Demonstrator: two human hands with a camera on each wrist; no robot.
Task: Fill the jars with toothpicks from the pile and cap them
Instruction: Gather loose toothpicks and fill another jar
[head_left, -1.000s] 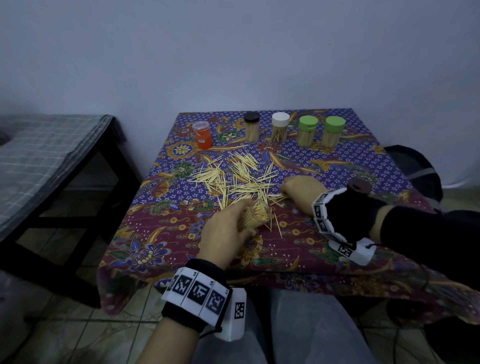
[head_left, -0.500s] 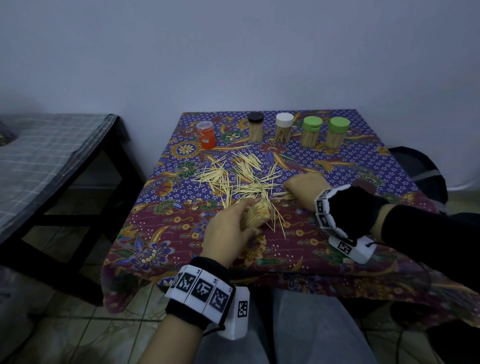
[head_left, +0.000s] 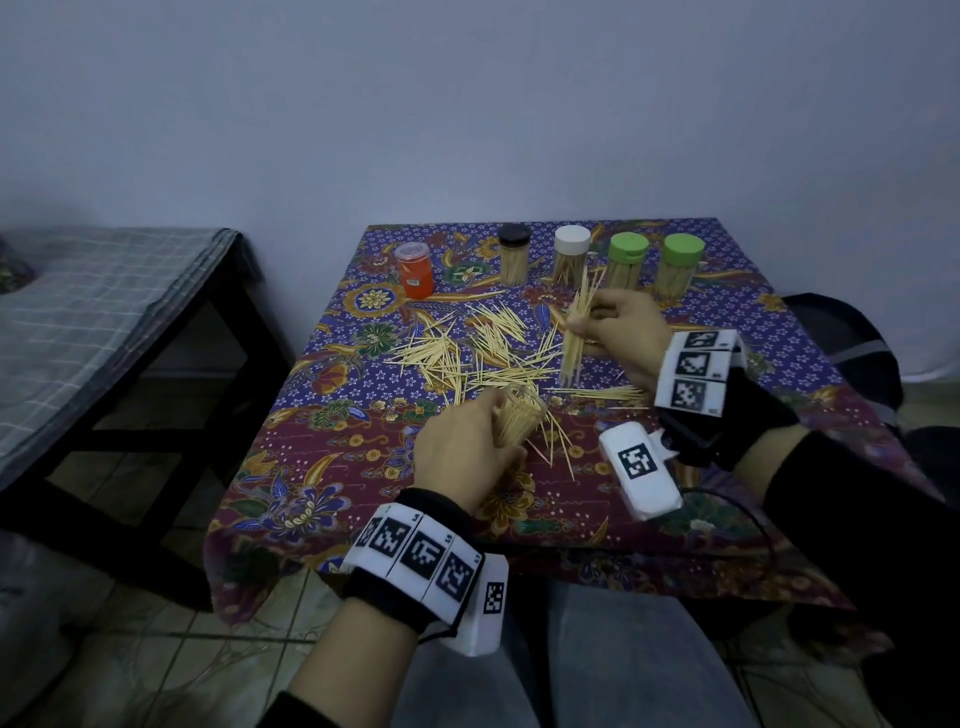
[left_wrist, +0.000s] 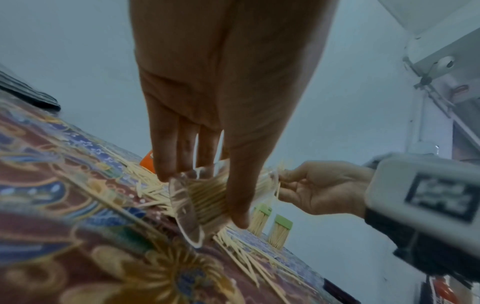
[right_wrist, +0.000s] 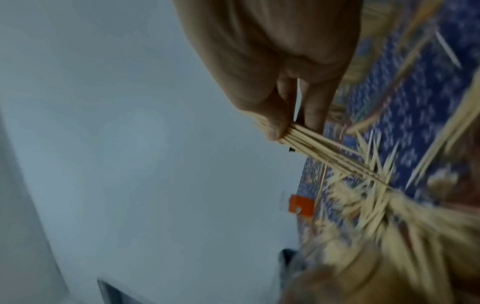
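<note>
With our left hand (head_left: 462, 452) wrapped round the clear jar (head_left: 517, 418), tipped mouth-first toward the pile (head_left: 478, 348) at 12 o'clock, our right hand (head_left: 621, 325) pinches a bundle of toothpicks (head_left: 574, 338) near-upright at 2 o'clock, likely to square their ends for loading.

The left hand (left_wrist: 221, 98) grips a clear jar (left_wrist: 192, 207) of toothpicks tilted on the patterned desk (left_wrist: 78, 236); right hand (left_wrist: 322, 185) pinches toothpicks beyond
</note>
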